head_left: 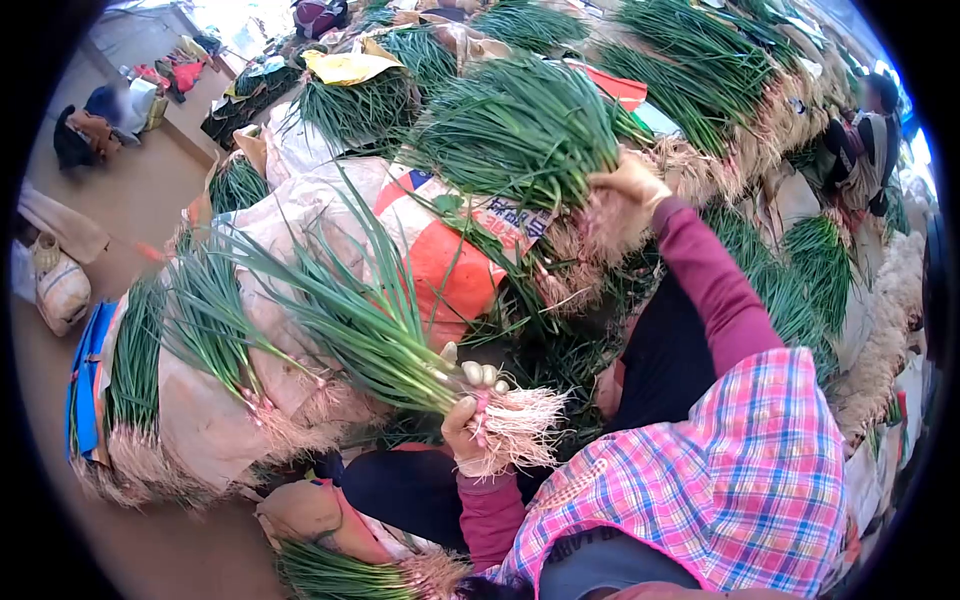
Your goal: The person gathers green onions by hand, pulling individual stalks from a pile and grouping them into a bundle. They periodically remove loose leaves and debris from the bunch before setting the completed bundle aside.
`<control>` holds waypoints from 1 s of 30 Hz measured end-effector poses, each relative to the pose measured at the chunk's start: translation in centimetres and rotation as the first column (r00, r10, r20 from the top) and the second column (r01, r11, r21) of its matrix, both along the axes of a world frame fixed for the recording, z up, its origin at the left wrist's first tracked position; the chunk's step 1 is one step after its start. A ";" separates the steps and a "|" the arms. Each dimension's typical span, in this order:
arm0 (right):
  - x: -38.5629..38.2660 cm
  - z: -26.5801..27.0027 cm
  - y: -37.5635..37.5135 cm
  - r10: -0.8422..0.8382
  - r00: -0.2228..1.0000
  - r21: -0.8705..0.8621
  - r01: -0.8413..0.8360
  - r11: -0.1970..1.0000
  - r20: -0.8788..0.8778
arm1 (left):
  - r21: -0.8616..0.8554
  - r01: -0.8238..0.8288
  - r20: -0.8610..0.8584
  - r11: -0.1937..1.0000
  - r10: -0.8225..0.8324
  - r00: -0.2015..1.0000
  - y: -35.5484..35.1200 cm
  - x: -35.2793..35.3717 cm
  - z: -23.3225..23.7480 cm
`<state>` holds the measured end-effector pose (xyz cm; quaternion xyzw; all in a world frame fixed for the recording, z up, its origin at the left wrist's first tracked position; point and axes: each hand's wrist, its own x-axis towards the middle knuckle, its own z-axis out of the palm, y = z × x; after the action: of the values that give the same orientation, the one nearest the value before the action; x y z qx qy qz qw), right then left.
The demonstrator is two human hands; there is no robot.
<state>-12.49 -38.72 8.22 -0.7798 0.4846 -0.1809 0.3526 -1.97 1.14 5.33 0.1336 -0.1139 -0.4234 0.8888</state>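
Note:
My left hand (463, 428), in a pale glove, is closed round the lower stalks of a bunch of spring onions (385, 350). Its long green leaves fan toward the upper left, and the pinkish bulbs and stringy roots stick out to the right of my fingers. My right hand (635, 183), also gloved, reaches out to a large heap of spring onions (520, 125). The fingers close on stalks at the root end of that heap, partly hidden among leaves and roots. Below it, a printed sack (455, 265) with orange patches lies under loose stalks.
More spring onions lie on a pale sack (200, 400) at the left, roots hanging over its edge. Another bunch (350, 575) is at the bottom. Piles (690, 60) fill the far side. People sit at the far right (868, 145) and upper left (105, 115). A bag (62, 290) stands on the floor.

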 end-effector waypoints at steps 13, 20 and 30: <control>9.3 -7.1 13.7 0.274 0.938 -0.647 -0.344 0.680 -0.211 | 0.171 0.001 0.006 0.985 -0.002 1.000 -1.5 0.6 -1.6; 0.8 -7.5 6.5 0.136 0.979 -0.451 -0.053 0.891 0.155 | -0.011 0.025 -0.076 1.000 -0.026 0.997 0.7 0.9 0.1; 8.2 -1.6 3.1 0.147 0.961 -0.480 -0.245 0.843 -0.234 | 0.172 0.078 -0.075 0.982 -0.066 0.995 0.1 0.7 -1.3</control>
<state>-4.33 -35.61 6.62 -0.9037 0.3689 -0.1896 0.1060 -1.27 1.25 4.06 0.1921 -0.0503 -0.4681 0.8611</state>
